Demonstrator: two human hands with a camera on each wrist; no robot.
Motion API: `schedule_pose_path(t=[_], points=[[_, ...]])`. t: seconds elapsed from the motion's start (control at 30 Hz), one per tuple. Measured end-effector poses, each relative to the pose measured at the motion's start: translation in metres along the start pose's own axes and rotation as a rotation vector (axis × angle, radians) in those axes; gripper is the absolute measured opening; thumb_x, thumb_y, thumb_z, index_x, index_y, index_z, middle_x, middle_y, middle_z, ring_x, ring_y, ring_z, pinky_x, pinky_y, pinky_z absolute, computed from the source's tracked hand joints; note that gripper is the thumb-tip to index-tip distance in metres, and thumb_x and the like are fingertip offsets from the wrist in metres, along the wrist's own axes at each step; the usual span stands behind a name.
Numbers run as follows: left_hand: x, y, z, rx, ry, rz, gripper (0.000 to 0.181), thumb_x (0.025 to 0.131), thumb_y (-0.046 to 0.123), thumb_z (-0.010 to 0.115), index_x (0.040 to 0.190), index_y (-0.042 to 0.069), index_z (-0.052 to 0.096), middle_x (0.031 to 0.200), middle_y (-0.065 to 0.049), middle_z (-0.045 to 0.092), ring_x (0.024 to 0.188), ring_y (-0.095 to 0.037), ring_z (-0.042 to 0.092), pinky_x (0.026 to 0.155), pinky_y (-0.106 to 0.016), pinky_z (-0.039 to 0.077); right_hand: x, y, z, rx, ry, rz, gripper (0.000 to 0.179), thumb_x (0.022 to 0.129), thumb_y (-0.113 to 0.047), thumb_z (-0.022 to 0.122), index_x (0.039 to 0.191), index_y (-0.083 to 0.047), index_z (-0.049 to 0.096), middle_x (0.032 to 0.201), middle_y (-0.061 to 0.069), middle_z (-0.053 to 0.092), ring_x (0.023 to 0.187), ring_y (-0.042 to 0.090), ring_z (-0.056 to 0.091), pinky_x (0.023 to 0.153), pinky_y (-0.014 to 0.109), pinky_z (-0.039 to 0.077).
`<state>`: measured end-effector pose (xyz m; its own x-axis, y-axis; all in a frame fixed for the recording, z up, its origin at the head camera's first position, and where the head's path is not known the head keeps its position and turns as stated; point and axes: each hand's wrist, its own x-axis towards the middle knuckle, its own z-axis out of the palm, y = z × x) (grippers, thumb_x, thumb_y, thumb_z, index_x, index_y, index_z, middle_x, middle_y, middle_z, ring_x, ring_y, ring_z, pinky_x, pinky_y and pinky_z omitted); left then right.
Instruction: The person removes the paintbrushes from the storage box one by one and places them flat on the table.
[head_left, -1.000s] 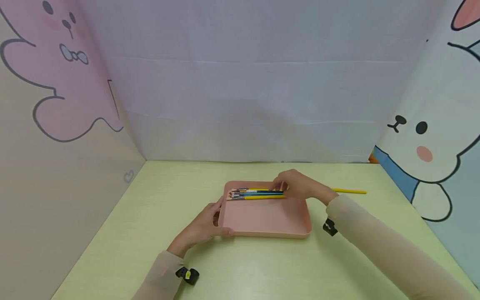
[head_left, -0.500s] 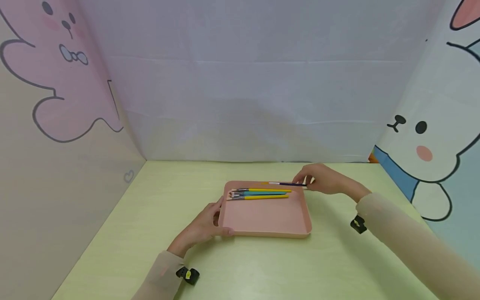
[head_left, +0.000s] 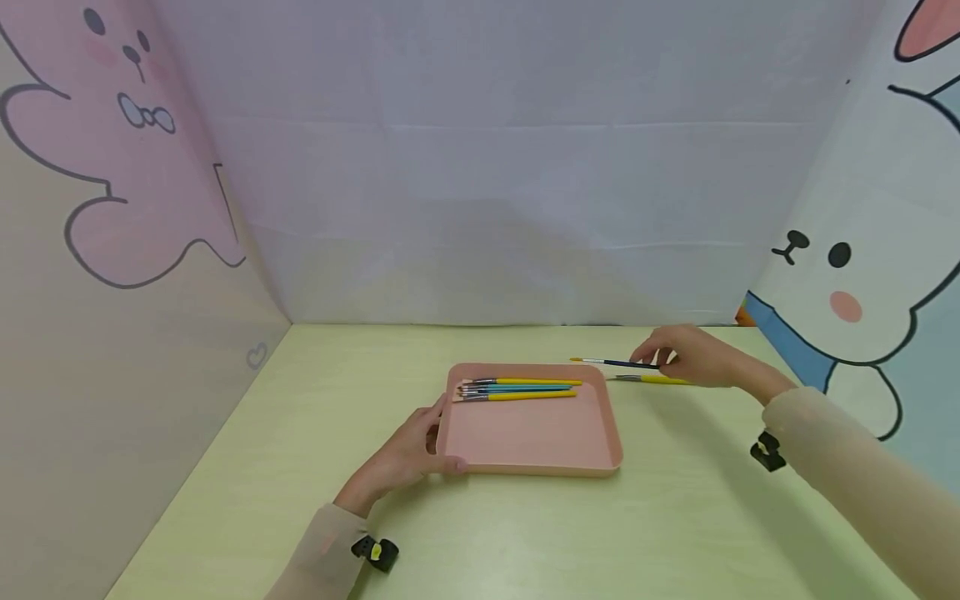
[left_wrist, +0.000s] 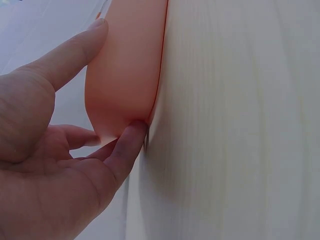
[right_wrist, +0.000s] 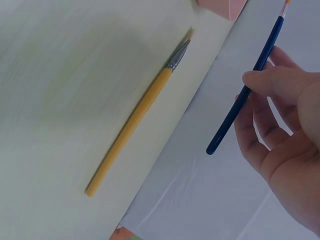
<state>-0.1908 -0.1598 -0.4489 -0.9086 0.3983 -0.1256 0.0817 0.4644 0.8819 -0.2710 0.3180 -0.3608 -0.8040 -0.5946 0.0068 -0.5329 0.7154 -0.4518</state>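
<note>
In the right wrist view, a dark blue paintbrush [right_wrist: 273, 39] with an orange tip is pinched between the thumb and fingers of my right hand [right_wrist: 285, 107]. The head view puts this hand right of the pink tray [head_left: 532, 437], with the brush's tip pointing left. Below the held brush, a yellow paintbrush [right_wrist: 132, 125] lies on the table. My left hand [head_left: 405, 450] holds the tray's left side, thumb at the front rim and fingers along the left wall. Inside the tray, toward its back, lie several paintbrushes: yellow ones [head_left: 532, 396] and teal ones [head_left: 528, 387].
The pale wooden table [head_left: 525, 533] is backed by a light wall sheet [head_left: 487, 217]. Side sheets with cartoon animals stand left and right. Beyond the table's back right corner shows a small orange patch [head_left: 744, 317].
My right hand has lifted the dark blue paintbrush out of the tray and carried it rightward, above the yellow paintbrush on the table. My left hand has stayed on the tray.
</note>
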Motion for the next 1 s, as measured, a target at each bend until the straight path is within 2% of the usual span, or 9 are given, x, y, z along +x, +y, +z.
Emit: schedule_pose_path(t=[0.23, 0.43, 0.73, 1.0], points=[[0.000, -0.001, 0.000, 0.008, 0.006, -0.005, 0.118, 0.085, 0.026, 0.093, 0.172, 0.016, 0.014, 0.146, -0.018, 0.042, 0.110, -0.025, 0.057, 0.096, -0.035, 0.051, -0.014, 0.017, -0.004, -0.008, 0.022, -0.013, 0.041, 0.090, 0.016, 0.071, 0.123, -0.007, 0.077, 0.115, 0.006, 0.073, 0.094, 0.029, 0.072, 0.076, 0.026, 0.059], [-0.001, 0.000, 0.000, -0.004, 0.004, -0.007, 0.117, 0.086, 0.025, 0.093, 0.172, 0.015, 0.014, 0.149, -0.018, 0.041, 0.112, -0.026, 0.057, 0.098, -0.037, 0.051, -0.024, 0.029, -0.006, -0.025, 0.042, -0.017, 0.041, 0.089, 0.017, 0.071, 0.122, -0.007, 0.077, 0.114, 0.005, 0.073, 0.092, 0.025, 0.072, 0.076, 0.027, 0.059], [0.000, 0.000, 0.000, -0.016, -0.010, 0.013, 0.116, 0.086, 0.024, 0.092, 0.172, 0.014, 0.014, 0.148, -0.019, 0.040, 0.111, -0.026, 0.057, 0.096, -0.035, 0.051, -0.032, 0.046, -0.004, -0.029, 0.026, 0.027, 0.041, 0.089, 0.015, 0.075, 0.123, -0.008, 0.077, 0.116, 0.006, 0.073, 0.093, 0.025, 0.071, 0.076, 0.027, 0.059], [-0.001, 0.000, 0.000, -0.002, 0.011, -0.008, 0.118, 0.084, 0.027, 0.094, 0.172, 0.015, 0.015, 0.146, -0.018, 0.042, 0.115, -0.026, 0.055, 0.099, -0.037, 0.051, -0.038, 0.058, 0.003, -0.031, 0.028, 0.055, 0.039, 0.089, 0.013, 0.077, 0.122, -0.007, 0.078, 0.117, 0.008, 0.074, 0.091, 0.022, 0.072, 0.076, 0.027, 0.060]])
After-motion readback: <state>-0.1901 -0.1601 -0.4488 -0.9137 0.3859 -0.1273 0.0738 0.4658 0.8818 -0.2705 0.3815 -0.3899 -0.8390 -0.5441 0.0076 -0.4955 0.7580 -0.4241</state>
